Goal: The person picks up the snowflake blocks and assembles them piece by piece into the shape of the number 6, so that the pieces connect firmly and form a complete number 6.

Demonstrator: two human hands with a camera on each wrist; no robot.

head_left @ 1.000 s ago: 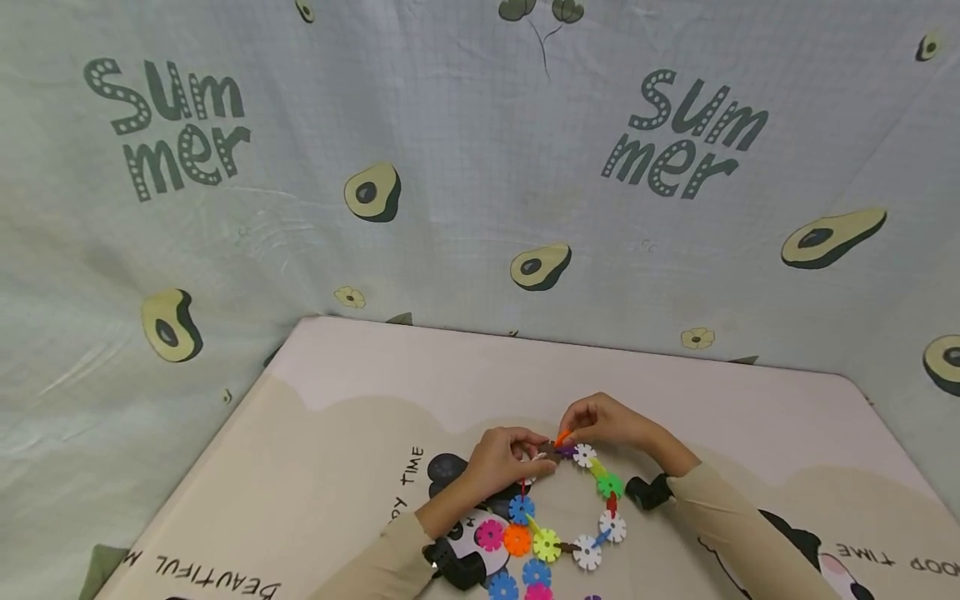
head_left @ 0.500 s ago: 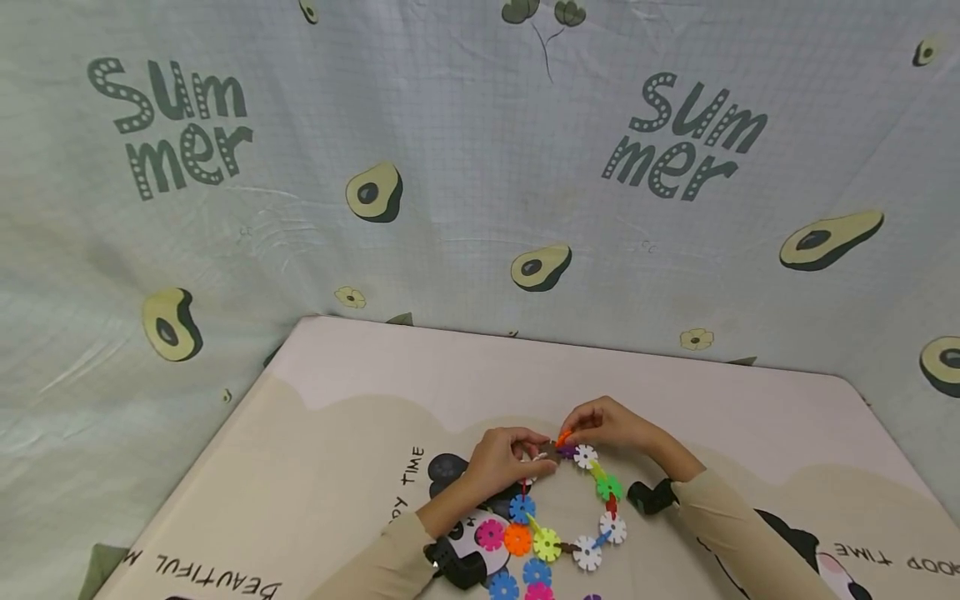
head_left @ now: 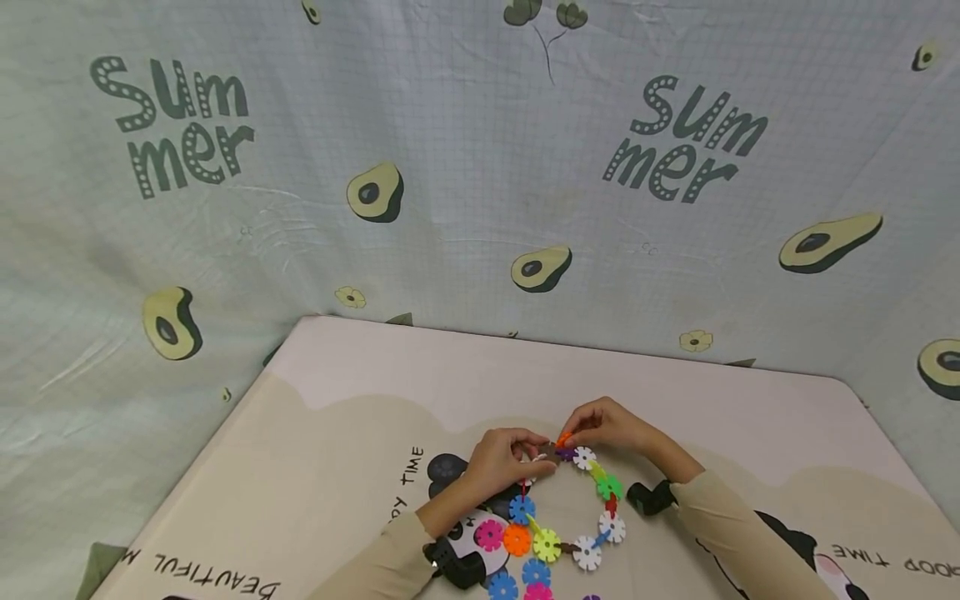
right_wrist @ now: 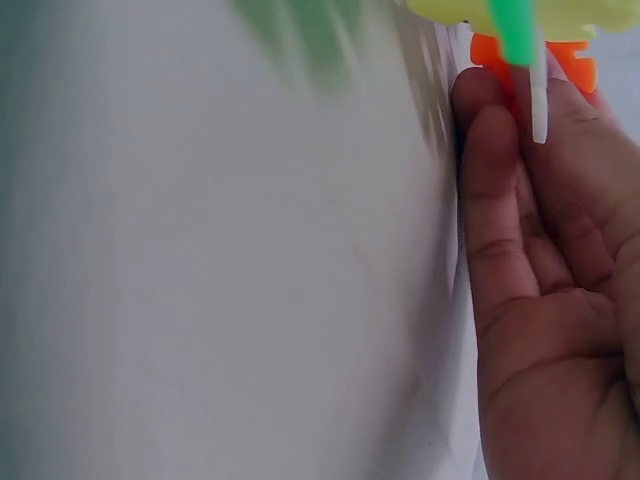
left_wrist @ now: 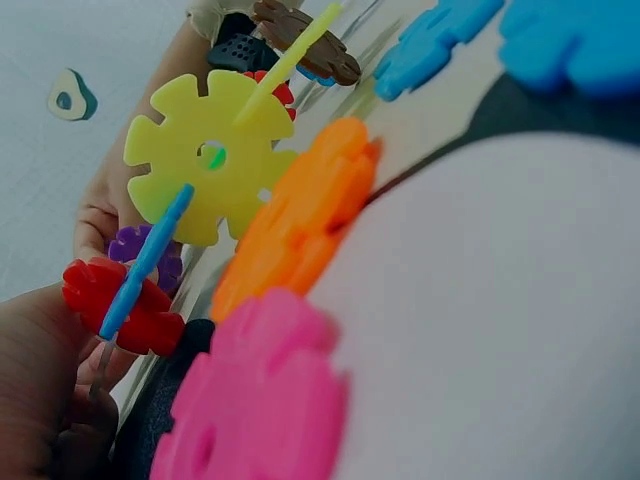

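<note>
A ring of linked snowflake discs lies on the table, with a green disc [head_left: 610,487] and a yellow disc [head_left: 547,545] in it. At the ring's far side the left hand [head_left: 501,460] pinches a brown disc [head_left: 550,452] and the linked pieces beside it. The right hand [head_left: 604,423] pinches an orange disc [head_left: 564,439] against the purple disc [head_left: 567,454], right of the brown one. In the right wrist view the orange disc [right_wrist: 580,70] shows between thumb and fingers of the right hand [right_wrist: 550,240], partly hidden by a yellow disc [right_wrist: 600,12].
Near the ring's left side lie a pink disc [head_left: 489,535] and an orange disc [head_left: 517,540]. Blue discs [head_left: 502,586] and another pink disc [head_left: 538,592] are at the front edge of the view. A patterned curtain [head_left: 450,108] hangs behind the table [head_left: 360,367].
The orange disc in the right hand has tilted and shifted slightly, and the right hand has moved a little. The left hand keeps its place.
</note>
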